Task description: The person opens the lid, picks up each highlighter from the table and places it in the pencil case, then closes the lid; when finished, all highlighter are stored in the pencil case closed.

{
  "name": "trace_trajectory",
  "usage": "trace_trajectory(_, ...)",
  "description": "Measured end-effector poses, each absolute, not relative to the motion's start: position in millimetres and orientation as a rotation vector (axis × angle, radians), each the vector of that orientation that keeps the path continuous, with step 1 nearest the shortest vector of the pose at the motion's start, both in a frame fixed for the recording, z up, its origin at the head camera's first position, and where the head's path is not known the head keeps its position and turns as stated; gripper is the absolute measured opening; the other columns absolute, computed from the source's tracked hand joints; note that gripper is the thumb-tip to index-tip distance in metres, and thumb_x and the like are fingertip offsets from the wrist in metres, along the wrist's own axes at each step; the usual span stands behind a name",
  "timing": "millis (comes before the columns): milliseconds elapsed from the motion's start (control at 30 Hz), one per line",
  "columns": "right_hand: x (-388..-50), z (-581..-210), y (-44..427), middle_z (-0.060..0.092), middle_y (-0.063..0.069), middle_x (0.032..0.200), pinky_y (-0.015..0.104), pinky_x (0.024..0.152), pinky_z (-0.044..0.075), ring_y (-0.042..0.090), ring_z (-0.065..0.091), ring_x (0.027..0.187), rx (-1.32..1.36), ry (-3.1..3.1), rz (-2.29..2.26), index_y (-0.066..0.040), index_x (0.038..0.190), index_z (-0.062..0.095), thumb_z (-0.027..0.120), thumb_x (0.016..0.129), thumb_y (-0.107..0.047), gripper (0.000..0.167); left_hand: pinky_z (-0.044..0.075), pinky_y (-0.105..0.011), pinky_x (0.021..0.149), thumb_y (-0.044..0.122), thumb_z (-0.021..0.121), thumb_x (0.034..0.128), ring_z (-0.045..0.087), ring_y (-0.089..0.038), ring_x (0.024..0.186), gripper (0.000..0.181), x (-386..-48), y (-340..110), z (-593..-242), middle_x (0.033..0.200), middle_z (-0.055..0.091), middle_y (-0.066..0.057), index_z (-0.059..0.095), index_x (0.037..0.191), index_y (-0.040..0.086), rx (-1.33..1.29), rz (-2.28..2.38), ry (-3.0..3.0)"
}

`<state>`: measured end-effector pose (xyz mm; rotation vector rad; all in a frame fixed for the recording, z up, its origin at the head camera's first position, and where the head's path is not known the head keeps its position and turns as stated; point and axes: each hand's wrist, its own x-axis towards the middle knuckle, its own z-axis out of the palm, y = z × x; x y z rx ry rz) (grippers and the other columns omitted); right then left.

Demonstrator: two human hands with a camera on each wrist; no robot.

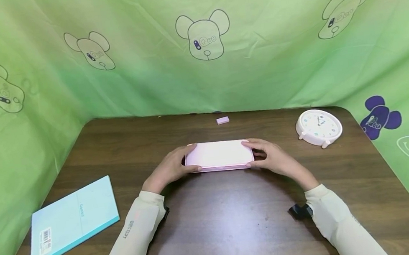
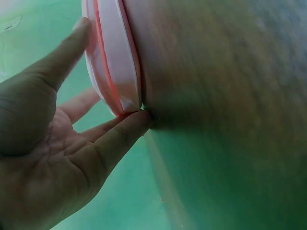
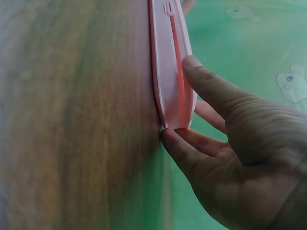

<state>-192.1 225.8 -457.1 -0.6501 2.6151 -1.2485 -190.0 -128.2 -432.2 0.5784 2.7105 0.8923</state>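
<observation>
A pale pink pencil case (image 1: 219, 154) lies lengthwise on the table between both hands. My left hand (image 1: 171, 165) holds its left end, the thumb on the near edge and fingers at the far corner. At the right end my right hand (image 1: 271, 157) grips it in a mirrored way. The left wrist view shows the case's side (image 2: 117, 57) with a reddish seam, fingertips touching its end close to the table. A small fastening shows on the case's side (image 3: 168, 72) in the right wrist view.
A small pink block like an eraser (image 1: 222, 120) lies behind the case. To the right is a white round clock (image 1: 319, 127) with short feet, face up. A light blue notebook (image 1: 73, 220) lies at the left. Green printed cloth (image 1: 147, 92) encloses the table's back and sides.
</observation>
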Motion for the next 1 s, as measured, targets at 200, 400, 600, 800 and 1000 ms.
trace_trajectory(200,-190.5,-456.1,225.0,0.048,0.032,0.159,0.054,0.109,0.051,0.048,0.064,0.130,-0.661,2.684,-1.162,0.004,0.156,0.055,0.087,0.094,-0.011,0.071,0.033,-0.056,0.125,0.030,0.084,0.0981,0.042,-0.045,0.153,0.081,-188.1,-126.3,-430.5,0.164,0.046,-0.028,0.045,0.165,0.008,0.538,0.850,2.730)
trace_trajectory(400,-187.3,-453.7,224.9,0.048,0.031,0.161,0.061,0.117,0.042,0.049,0.060,0.136,-0.648,2.753,-1.065,0.001,0.156,0.055,0.088,0.093,-0.013,0.072,0.032,-0.056,0.126,0.030,0.084,0.0983,0.040,-0.045,0.155,0.081,-185.4,-121.4,-427.7,0.166,0.043,-0.028,0.044,0.166,0.011,0.481,0.845,2.733)
trace_trajectory(600,-187.3,-450.5,221.7,0.046,0.032,0.162,0.065,0.120,0.036,0.053,0.047,0.146,-0.634,2.794,-1.022,0.000,0.157,0.055,0.088,0.093,-0.015,0.073,0.033,-0.055,0.126,0.027,0.086,0.0960,0.042,-0.045,0.153,0.083,-185.0,-117.9,-424.8,0.164,0.045,-0.029,0.044,0.165,0.007,0.491,0.849,2.747)
trace_trajectory(800,-187.2,-454.4,221.3,0.045,0.033,0.161,0.059,0.116,0.044,0.051,0.056,0.139,-0.639,2.749,-1.082,0.003,0.157,0.053,0.087,0.094,-0.013,0.073,0.032,-0.055,0.126,0.026,0.085,0.0976,0.041,-0.045,0.154,0.083,-187.1,-119.8,-426.4,0.164,0.046,-0.029,0.042,0.166,0.003,0.541,0.832,2.724)
trace_trajectory(1000,-184.5,-444.1,216.2,0.041,0.030,0.166,0.062,0.119,0.039,0.049,0.049,0.145,-0.625,2.937,-0.994,0.006,0.161,0.044,0.073,0.106,-0.023,0.069,0.029,-0.057,0.127,0.030,0.078,0.1032,0.030,-0.042,0.160,0.084,-182.7,-117.1,-420.3,0.172,0.034,-0.027,0.034,0.168,-0.002,0.550,0.822,2.760)
